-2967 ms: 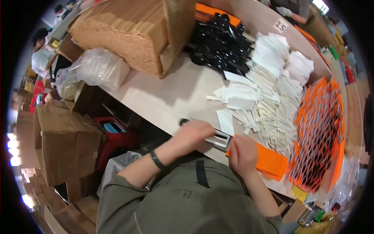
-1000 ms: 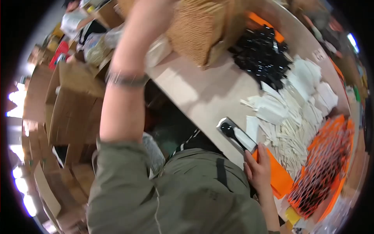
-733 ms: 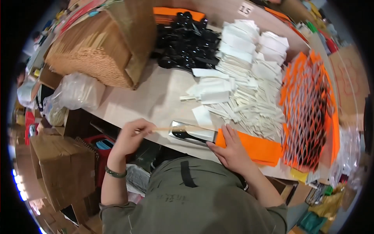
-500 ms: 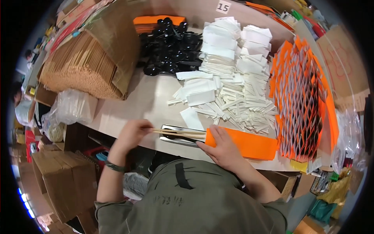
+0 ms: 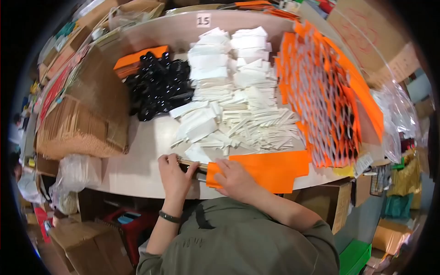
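Note:
My left hand [image 5: 175, 179] is closed round the outer end of a bundle with pale wooden chopsticks [image 5: 184, 162] along its far side. Fingers and thumb cover most of that bundle, and a bit of shiny metal [image 5: 200, 176] shows between hand and sleeve. The bundle's other end runs into the mouth of an orange paper sleeve [image 5: 212, 175]. My right hand [image 5: 238, 181] grips this sleeve near its mouth, fingers on top and thumb hidden. More flat orange sleeves [image 5: 275, 167] lie under and beyond my right hand, at the table's front edge.
Beyond my hands lie heaped white paper packets [image 5: 208, 64]. Black plastic spoons [image 5: 158, 85] pile up at the back left, in front of an orange stack [image 5: 142, 57]. A carton of brown wrapped sticks [image 5: 75, 128] stands left. Orange sleeves with dark contents [image 5: 316, 96] lean in rows at right.
My left hand has moved in toward the sleeve, and much less of the chopsticks shows between my hands. The whole view has turned, shifting the table leftward.

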`<state>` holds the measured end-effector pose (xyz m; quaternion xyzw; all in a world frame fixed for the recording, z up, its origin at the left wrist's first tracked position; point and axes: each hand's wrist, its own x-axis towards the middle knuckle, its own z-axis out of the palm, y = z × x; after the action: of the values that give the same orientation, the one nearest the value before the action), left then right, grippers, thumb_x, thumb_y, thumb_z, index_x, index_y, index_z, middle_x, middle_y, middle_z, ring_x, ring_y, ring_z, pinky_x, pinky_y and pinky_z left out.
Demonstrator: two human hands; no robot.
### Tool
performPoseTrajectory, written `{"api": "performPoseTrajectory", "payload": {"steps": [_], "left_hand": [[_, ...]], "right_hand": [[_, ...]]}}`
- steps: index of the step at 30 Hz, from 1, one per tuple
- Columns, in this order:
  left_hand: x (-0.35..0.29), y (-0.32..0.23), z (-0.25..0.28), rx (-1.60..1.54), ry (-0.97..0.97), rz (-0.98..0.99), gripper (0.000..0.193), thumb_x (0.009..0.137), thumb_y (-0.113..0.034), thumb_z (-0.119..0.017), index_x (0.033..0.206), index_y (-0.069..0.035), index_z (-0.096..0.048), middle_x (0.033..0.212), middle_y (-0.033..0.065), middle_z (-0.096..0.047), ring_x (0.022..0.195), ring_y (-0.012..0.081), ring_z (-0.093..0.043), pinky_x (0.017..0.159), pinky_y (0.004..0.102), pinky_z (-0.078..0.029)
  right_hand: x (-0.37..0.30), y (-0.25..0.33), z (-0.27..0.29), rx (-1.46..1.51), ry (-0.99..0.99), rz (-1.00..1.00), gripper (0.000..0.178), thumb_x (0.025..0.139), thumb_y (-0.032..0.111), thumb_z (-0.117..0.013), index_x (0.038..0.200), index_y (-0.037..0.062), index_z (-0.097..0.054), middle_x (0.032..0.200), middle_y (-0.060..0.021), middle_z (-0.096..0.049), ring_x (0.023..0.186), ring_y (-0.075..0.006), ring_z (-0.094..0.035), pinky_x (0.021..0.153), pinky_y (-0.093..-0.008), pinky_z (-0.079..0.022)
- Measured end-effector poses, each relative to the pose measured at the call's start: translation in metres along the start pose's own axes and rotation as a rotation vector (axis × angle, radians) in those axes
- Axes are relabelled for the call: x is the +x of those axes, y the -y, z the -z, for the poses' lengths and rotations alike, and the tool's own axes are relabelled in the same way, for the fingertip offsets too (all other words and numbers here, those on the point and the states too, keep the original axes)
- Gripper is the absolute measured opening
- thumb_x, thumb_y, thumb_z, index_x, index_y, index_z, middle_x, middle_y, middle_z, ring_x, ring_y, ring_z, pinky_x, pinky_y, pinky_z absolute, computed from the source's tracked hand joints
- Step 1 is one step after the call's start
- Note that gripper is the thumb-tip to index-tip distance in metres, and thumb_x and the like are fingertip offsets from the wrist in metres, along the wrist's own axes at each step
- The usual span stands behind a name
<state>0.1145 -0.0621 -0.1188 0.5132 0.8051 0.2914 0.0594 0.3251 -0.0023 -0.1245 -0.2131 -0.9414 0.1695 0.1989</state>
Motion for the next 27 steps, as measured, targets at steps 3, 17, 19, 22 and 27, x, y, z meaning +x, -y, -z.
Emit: {"api": "performPoseTrajectory", "payload": {"steps": [3, 17, 19, 22, 27], "left_hand": [[-0.007, 0.017, -0.003, 0.059, 0.023, -0.026, 0.041, 0.078, -0.02, -0.078, 0.104, 0.003, -0.057, 0.105, 0.0215, -0.053, 0.098, 0.0383, -0.053, 0.086, 0.0439, -0.045], [-0.005, -0.019, 0.069, 0.252, 0.008, -0.751, 0.06, 0.072, -0.017, -0.078, 0.125, -0.003, -0.056, 0.097, 0.0155, -0.063, 0.096, 0.0351, -0.063, 0.089, 0.045, -0.049], [0.019, 0.02, 0.037, 0.266, 0.04, -0.785, 0.038, 0.07, -0.011, -0.075, 0.105, -0.008, -0.061, 0.085, 0.0115, -0.059, 0.082, 0.0325, -0.059, 0.075, 0.0449, -0.047], [0.061, -0.017, 0.081, 0.273, -0.286, -0.747, 0.028, 0.069, -0.003, -0.069, 0.094, -0.009, -0.057, 0.081, 0.0119, -0.053, 0.075, 0.0338, -0.053, 0.066, 0.0448, -0.039], [0.064, -0.012, 0.073, -0.242, -0.079, -0.265, 0.027, 0.07, -0.003, -0.07, 0.094, -0.003, -0.058, 0.081, 0.0152, -0.058, 0.073, 0.0351, -0.059, 0.067, 0.0412, -0.048]], "right_hand": [[-0.004, -0.003, -0.029, 0.046, -0.094, 0.038, 0.034, 0.072, 0.019, -0.072, 0.098, 0.0012, -0.06, 0.128, -0.0274, -0.055, 0.115, -0.04, -0.056, 0.098, -0.048, -0.046], [0.019, 0.027, 0.022, 0.085, -0.297, 0.24, 0.016, 0.076, 0.019, -0.067, 0.084, 0.0082, -0.058, 0.092, -0.0133, -0.053, 0.088, -0.0309, -0.056, 0.067, -0.0405, -0.045], [0.046, 0.03, 0.039, -0.034, -0.273, 0.275, 0.016, 0.078, 0.02, -0.065, 0.084, 0.0076, -0.059, 0.091, -0.0132, -0.054, 0.087, -0.0312, -0.056, 0.067, -0.0404, -0.046], [0.082, 0.012, 0.129, -0.186, -0.25, 0.342, 0.018, 0.079, 0.023, -0.064, 0.08, 0.0056, -0.06, 0.088, -0.013, -0.055, 0.08, -0.0325, -0.059, 0.064, -0.0427, -0.048], [0.085, -0.042, 0.299, -0.14, -0.326, -0.168, 0.028, 0.083, 0.03, -0.075, 0.081, 0.0049, -0.063, 0.083, -0.0089, -0.062, 0.082, -0.0281, -0.063, 0.07, -0.0383, -0.05]]}}
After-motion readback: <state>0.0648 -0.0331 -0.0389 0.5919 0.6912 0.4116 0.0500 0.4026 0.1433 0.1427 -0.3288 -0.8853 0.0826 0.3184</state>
